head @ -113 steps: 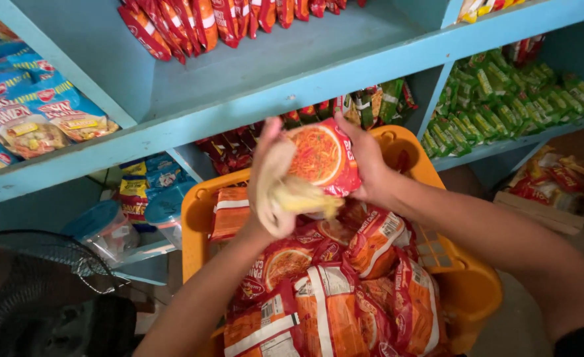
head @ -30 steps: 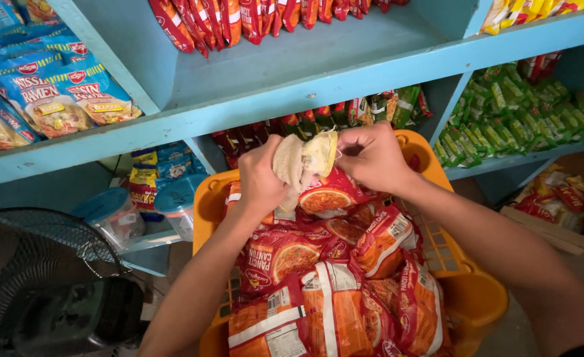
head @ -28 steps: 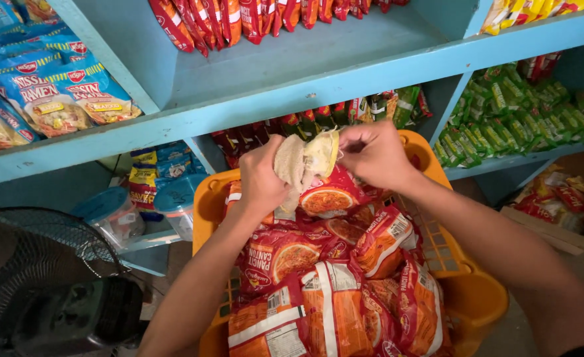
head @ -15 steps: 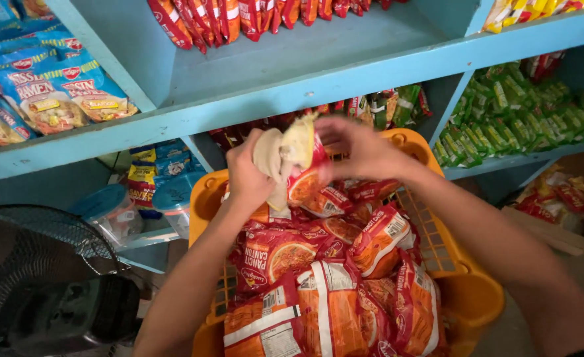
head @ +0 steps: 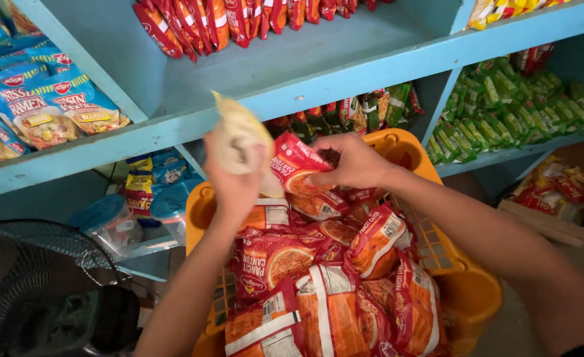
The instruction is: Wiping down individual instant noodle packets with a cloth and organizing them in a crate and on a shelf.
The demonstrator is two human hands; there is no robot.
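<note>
My left hand is raised over the far left of an orange plastic basket and grips a crumpled cream cloth. My right hand pinches a red and orange noodle packet, which stands tilted just above the heap. The basket is piled with several more red and orange noodle packets. Both hands are close together, the cloth just left of the held packet.
Light blue wooden shelves stand behind the basket, holding red packets on top, blue noodle packets at left and green packets at right. A black fan sits low left. A box of packets lies at right.
My left hand has lifted the cloth up and to the left, away from the packet. My right hand has taken the packet alone and holds it lower over the basket.
</note>
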